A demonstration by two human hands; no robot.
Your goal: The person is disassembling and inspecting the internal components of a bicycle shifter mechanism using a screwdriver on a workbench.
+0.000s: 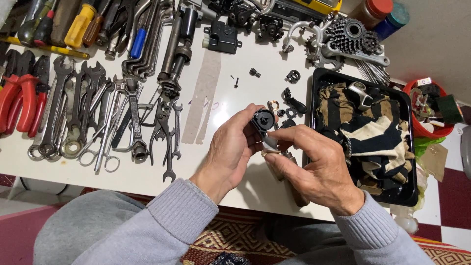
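Two hands over a white worktable [245, 93], mid-fiddle on a small part. Big items first: black tray [411, 147] at right, stuffed with striped rags [373, 137]; spread of wrenches and spanners [98, 118] at left, red-handled pliers [19, 93] at the far edge; sprocket cluster [351, 35] up top.

Left hand [230, 152] is closed around a small black round-faced component [263, 120], held just above the table edge, face up. Right hand [319, 162] pinches a slim tool [271, 143] against it, with something brown tucked under the palm; can't tell what. Loose black bits [289, 105] lie just beyond.

Reads as a fit or pry step. Next move, by my judgement, wants a steady left grip and fine tip control.
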